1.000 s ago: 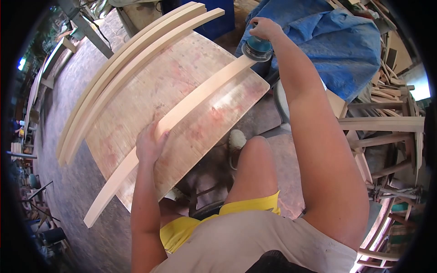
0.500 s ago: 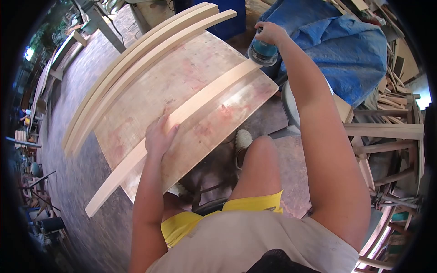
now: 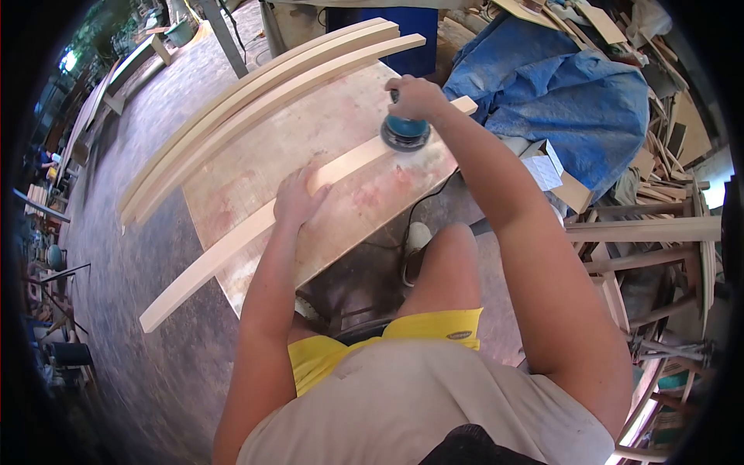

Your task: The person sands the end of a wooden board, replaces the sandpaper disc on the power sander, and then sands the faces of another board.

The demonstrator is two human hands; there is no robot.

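A pale, slightly curved wooden strip (image 3: 221, 256) lies across a worn board tabletop (image 3: 310, 128), both ends sticking out past its edges. Near the strip's middle, my left hand (image 3: 300, 199) grips it, the thumb on the near side and the fingers over the top. My right hand (image 3: 421, 99) is closed round the top of a blue-green orbital sander (image 3: 407, 130). The sander's round pad sits on the strip toward its far right end, hiding a short stretch of the wood.
Several similar curved strips (image 3: 256, 97) lie along the table's far edge. A blue tarp (image 3: 558, 101) covers a heap at the right, beside scrap wood (image 3: 659, 186). A dark cord (image 3: 409, 225) hangs below the table's near edge. A wooden frame (image 3: 651, 230) stands at the right.
My right hand has brought the sander back leftward along the strip from its far right end, baring that end. My left hand still holds the strip. The view has shifted slightly.
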